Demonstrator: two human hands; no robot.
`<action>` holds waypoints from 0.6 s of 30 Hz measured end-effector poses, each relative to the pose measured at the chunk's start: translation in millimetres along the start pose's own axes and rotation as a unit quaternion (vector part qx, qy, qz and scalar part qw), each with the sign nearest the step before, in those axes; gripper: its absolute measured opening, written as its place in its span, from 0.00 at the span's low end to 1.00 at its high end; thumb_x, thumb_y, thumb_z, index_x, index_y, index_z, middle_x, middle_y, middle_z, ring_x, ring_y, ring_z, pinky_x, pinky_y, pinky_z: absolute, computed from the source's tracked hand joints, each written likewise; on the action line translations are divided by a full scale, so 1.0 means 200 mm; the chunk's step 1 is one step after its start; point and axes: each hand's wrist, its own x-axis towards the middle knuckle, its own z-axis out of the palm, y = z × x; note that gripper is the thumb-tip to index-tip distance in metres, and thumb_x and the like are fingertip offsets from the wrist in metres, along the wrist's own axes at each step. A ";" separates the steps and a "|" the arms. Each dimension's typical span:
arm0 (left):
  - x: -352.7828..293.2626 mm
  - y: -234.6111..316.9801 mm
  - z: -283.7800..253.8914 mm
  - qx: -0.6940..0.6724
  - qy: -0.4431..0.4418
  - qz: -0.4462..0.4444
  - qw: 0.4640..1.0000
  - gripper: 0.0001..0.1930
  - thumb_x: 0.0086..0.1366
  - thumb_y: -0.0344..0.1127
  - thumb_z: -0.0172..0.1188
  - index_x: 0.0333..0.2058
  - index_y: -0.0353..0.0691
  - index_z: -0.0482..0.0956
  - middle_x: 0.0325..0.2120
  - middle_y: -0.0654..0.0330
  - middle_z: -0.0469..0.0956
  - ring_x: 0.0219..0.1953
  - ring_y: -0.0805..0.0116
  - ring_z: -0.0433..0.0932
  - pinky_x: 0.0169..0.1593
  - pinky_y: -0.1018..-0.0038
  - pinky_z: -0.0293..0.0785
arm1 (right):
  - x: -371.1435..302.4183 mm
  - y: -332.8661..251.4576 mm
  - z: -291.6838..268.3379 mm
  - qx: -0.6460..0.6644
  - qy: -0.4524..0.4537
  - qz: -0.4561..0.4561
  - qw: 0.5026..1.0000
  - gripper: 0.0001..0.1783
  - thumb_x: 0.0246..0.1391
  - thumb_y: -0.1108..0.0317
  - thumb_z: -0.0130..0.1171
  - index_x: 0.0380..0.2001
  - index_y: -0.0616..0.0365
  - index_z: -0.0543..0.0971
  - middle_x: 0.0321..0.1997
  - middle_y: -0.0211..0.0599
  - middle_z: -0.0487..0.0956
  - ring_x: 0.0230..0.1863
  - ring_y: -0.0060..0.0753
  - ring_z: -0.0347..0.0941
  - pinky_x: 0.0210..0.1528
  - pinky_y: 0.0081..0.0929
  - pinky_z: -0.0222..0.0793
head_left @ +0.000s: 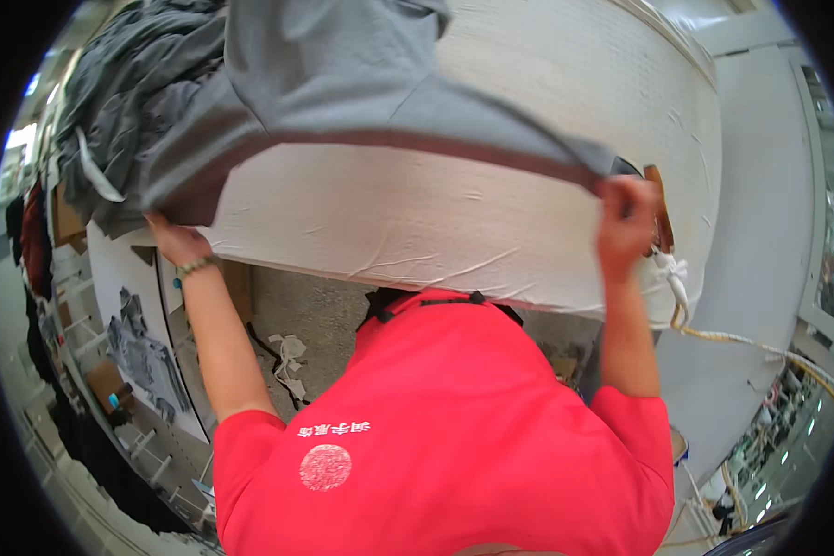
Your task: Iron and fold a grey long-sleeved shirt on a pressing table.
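Note:
A grey garment [334, 88] is spread between my two hands, its lower edge bowed above a white cloth-covered table [389, 204]. My left hand [178, 243] is closed on its left corner at the table's near edge. On the other side, my right hand [625, 227] makes a closed grip on the garment's narrow right end, a little blurred. Whether this is a sleeve or a hem I cannot tell. Right beside that hand stands an iron [659, 204] with a brown wooden handle, mostly hidden behind my fingers.
Crumpled grey cloth [139, 93] is heaped at the far left of the table, with a white strip [97, 167] on it. A white and yellow cord [760, 347] runs from the iron to the right. More grey pieces [144, 352] lie on a lower white surface at left.

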 end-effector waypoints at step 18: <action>-0.69 -0.66 0.92 -0.037 -0.057 -0.478 0.876 0.13 0.66 0.37 0.70 0.47 0.41 0.82 0.45 0.60 0.84 0.43 0.64 0.83 0.46 0.69 0.80 | -0.43 0.18 0.38 0.099 -0.171 0.538 0.819 0.13 0.58 0.64 0.71 0.43 0.58 0.83 0.30 0.26 0.82 0.29 0.22 0.77 0.27 0.20 0.71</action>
